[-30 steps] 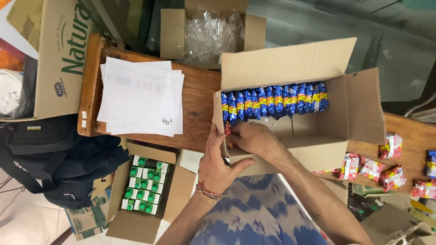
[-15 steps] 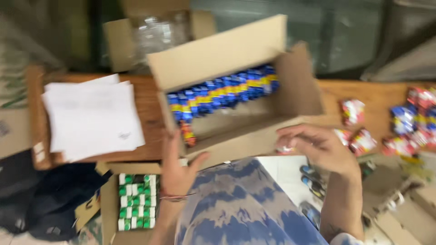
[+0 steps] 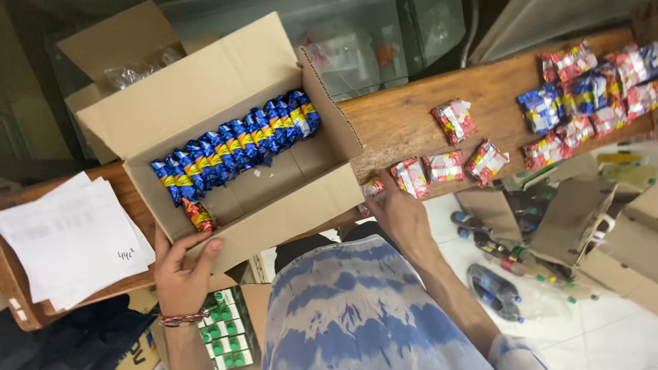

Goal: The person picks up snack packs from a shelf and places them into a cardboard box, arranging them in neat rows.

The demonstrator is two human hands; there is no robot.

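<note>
Left hand: grips the cardboard box front wall.
Right hand: fingers closing on a red snack packet on the table.

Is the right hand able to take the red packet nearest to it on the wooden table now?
Probably yes: the right hand already lies at the red packet on the wooden table, with nothing between them.

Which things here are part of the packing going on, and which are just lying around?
In use:
- open brown cardboard box, steadied by the left hand
- row of blue and yellow snack packets inside it
- red snack packets on the wooden bench, right hand at them

Lying about:
- white paper sheets
- plastic bottles on the floor
- carton of green-capped items
</note>
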